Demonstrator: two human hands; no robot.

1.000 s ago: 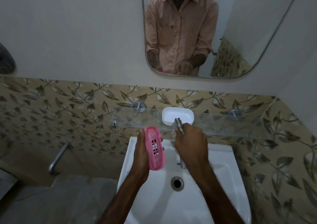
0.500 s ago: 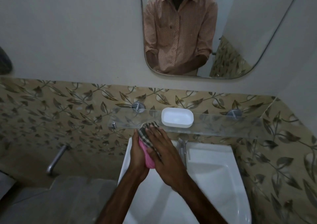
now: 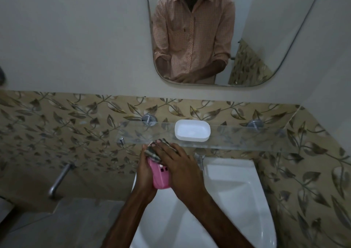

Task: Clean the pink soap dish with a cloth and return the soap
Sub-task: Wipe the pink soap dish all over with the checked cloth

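My left hand (image 3: 144, 171) holds the pink soap dish (image 3: 160, 177) from its left side, above the left rim of the white sink. Small slots show in the dish's face. My right hand (image 3: 180, 166) presses a checked cloth (image 3: 153, 151) flat against the far end of the dish; the fingers cover most of the cloth. A white oval piece (image 3: 192, 130) sits on the glass shelf (image 3: 247, 139) just beyond my hands; whether it is the soap or a tray I cannot tell.
The white sink (image 3: 233, 190) lies under my hands, with its tap (image 3: 199, 160) just right of my right hand. A metal pipe (image 3: 58, 179) juts from the tiled wall at left. A mirror (image 3: 266, 29) hangs above the shelf.
My right hand left the tap, came across with the cloth and pressed it onto the pink dish. Since half a second ago it slid toward the far end, uncovering the near part.
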